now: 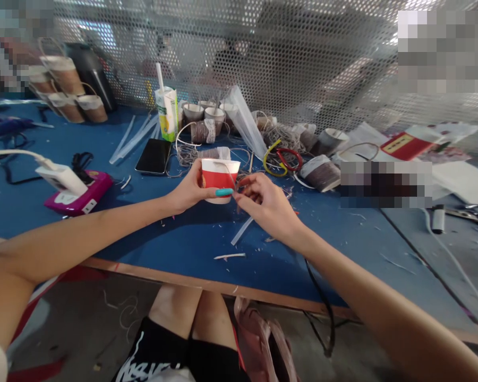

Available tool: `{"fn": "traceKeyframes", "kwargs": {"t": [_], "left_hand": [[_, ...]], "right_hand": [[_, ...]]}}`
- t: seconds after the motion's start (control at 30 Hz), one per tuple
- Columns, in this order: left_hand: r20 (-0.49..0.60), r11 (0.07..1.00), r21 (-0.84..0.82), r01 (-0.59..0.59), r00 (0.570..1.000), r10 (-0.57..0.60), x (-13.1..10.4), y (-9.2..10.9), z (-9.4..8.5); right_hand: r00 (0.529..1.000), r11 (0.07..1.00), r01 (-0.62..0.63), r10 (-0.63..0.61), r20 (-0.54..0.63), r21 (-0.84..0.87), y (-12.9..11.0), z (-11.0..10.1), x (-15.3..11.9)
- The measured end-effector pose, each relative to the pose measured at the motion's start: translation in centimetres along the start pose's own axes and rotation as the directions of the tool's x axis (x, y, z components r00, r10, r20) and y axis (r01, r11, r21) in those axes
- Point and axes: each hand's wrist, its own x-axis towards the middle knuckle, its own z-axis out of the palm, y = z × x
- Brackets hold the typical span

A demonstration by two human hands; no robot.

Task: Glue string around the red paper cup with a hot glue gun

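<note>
My left hand (pixel 191 188) is wrapped round the side of a red and white paper cup (pixel 217 179), its thumb with a turquoise nail across the front. The cup is held upright above the table. A thin brownish cord (pixel 228 173) runs over the cup's right side from near the rim. Its lower end meets the fingertips of my right hand (pixel 263 201), which are pinched together beside the cup. Behind the cup lies a cord-wrapped cup (pixel 215 154) on its side, next to loose grey cord (pixel 187 154).
A black phone (pixel 153 156), a drink carton (pixel 167 114) and a pink power strip (pixel 79 193) are on the left. Several wrapped cups, clear glue sticks (pixel 247 122) and tangled cord (pixel 284 140) stand at the back before a perforated metal screen (pixel 287 63). Scraps lie near the table edge (pixel 207 281).
</note>
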Motion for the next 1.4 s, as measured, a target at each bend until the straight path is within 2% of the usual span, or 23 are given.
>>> {"fn": "traceKeyframes", "kwargs": {"t": [0.13, 0.23, 0.3, 0.37, 0.47, 0.57, 0.87, 1.13, 1.4], "left_hand": [[0.011, 1.0, 0.012, -0.002, 1.0, 0.002, 0.0, -0.1, 0.0], [0.017, 1.0, 0.025, 0.001, 1.0, -0.002, -0.1, -0.1, -0.1], [0.022, 0.999, 0.033, 0.0, 1.0, -0.001, -0.1, -0.1, -0.1], [0.036, 0.999, 0.036, -0.005, 0.999, 0.004, -0.1, -0.1, -0.1], [0.054, 0.999, 0.035, -0.002, 0.999, 0.0, -0.1, 0.0, -0.2], [0.084, 0.999, 0.05, 0.008, 0.996, -0.012, -0.1, -0.1, -0.3], [0.167, 0.988, 0.138, -0.065, 0.985, 0.041, -0.2, -0.1, -0.5], [0.2, 0.974, 0.209, -0.09, 0.979, 0.047, -0.3, 0.1, -0.7], [0.194, 0.976, 0.191, -0.101, 0.979, 0.063, -0.4, 0.2, -0.6]], "right_hand": [[0.992, 0.994, 0.084, -0.09, 0.088, 0.076, 0.2, -1.0, -0.1], [0.96, 0.969, 0.244, -0.246, 0.131, 0.026, 0.6, -1.6, 0.0], [0.91, 0.911, 0.41, -0.406, 0.081, -0.043, 1.1, -1.7, 0.3], [0.839, 0.837, 0.541, -0.544, -0.014, -0.08, 1.6, -1.7, 0.6], [0.762, 0.776, 0.623, -0.631, -0.143, -0.103, 2.1, -1.6, 0.8], [0.746, 0.771, 0.626, -0.636, -0.197, -0.12, 2.3, -1.6, 0.8], [0.769, 0.815, 0.576, -0.564, -0.302, -0.056, 2.5, -1.1, 0.6], [0.773, 0.83, 0.552, -0.543, -0.329, -0.073, 2.6, -1.1, 0.8], [0.765, 0.82, 0.555, -0.57, -0.3, -0.141, 2.9, -1.2, 1.0]]}}
